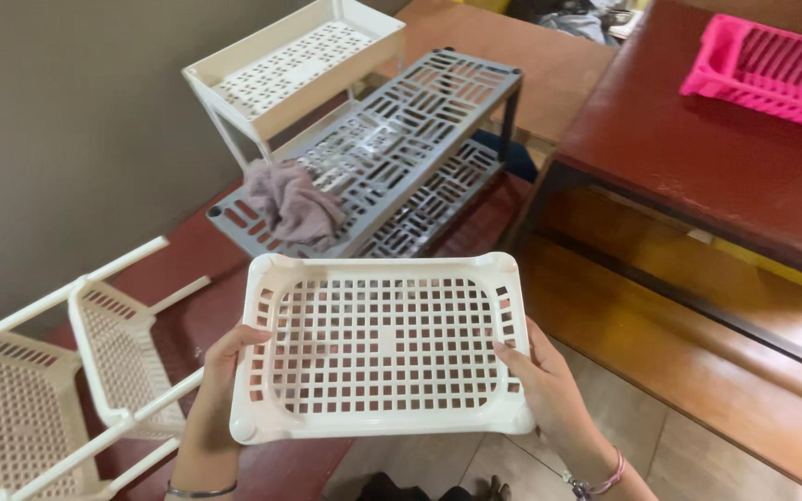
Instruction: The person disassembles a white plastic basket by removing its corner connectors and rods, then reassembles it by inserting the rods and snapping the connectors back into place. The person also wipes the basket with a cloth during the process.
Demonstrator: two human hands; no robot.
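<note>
White lattice tray point(378, 348) held level in both hands above a dark red surface point(717, 139).

Behind it stand a grey two-tier rack point(420, 121), a cream shelf unit point(294, 65) and a white rack on its side point(58, 380); a pink basket point(772, 65) sits far right. Crumpled cloth point(291, 206) lies on the grey rack. Left hand point(220, 376) grips the tray's left edge, right hand point(545, 380) its right edge.

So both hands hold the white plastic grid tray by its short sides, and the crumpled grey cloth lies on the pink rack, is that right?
Not quite. In the head view both hands, left and right, hold the white plastic grid tray by its short sides, but the crumpled grey cloth lies on the grey plastic slatted shelf, not on the pink rack.
</note>
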